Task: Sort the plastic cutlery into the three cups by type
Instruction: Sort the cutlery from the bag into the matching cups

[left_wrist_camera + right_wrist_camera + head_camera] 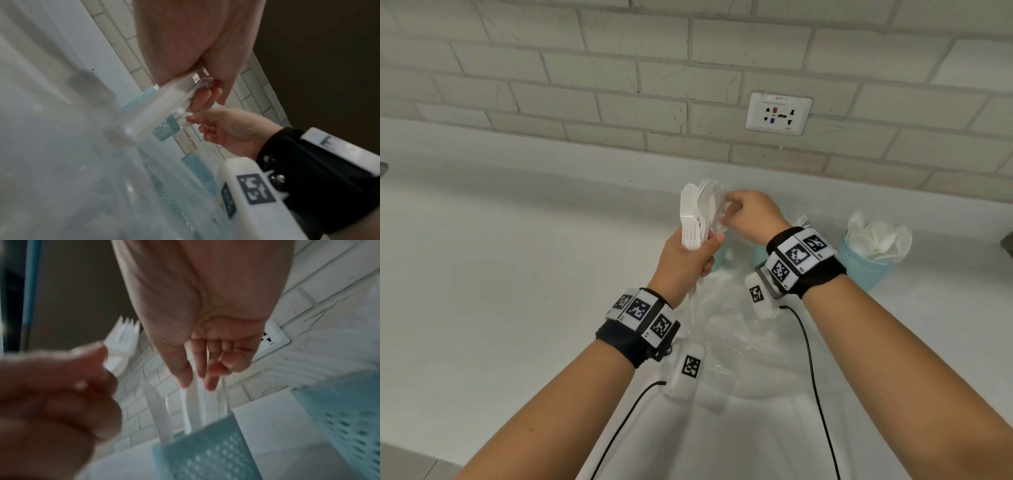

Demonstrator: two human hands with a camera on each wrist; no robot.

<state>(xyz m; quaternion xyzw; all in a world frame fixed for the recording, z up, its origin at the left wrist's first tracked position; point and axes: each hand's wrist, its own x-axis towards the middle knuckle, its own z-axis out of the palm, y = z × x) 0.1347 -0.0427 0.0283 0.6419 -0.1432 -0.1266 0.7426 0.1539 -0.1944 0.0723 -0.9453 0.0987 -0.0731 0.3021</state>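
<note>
While the left hand grips a mixed bundle of white plastic cutlery upright above the white counter, the right hand reaches into the top of the bundle. Its thumb and forefinger pinch one white piece there; the type of that piece cannot be determined from any view. Fork tines and a spoon bowl are visible at the top of the bundle.

Progress, judged from the present layout:
- The light-blue perforated cup on the right already holds a cluster of white spoons.
- A second blue cup stands below the right hand and holds several long white handles, probably knives.
- A fork shows just behind the right wrist, so the middle cup appears to hold forks, though the wrist hides that cup in the head view.

The sort is therefore partly complete. The whole bundle in the left hand is left to distribute, one piece at a time.

A crumpled clear plastic bag lies on the counter beneath the hands. A wall socket sits in the tiled wall behind.
</note>
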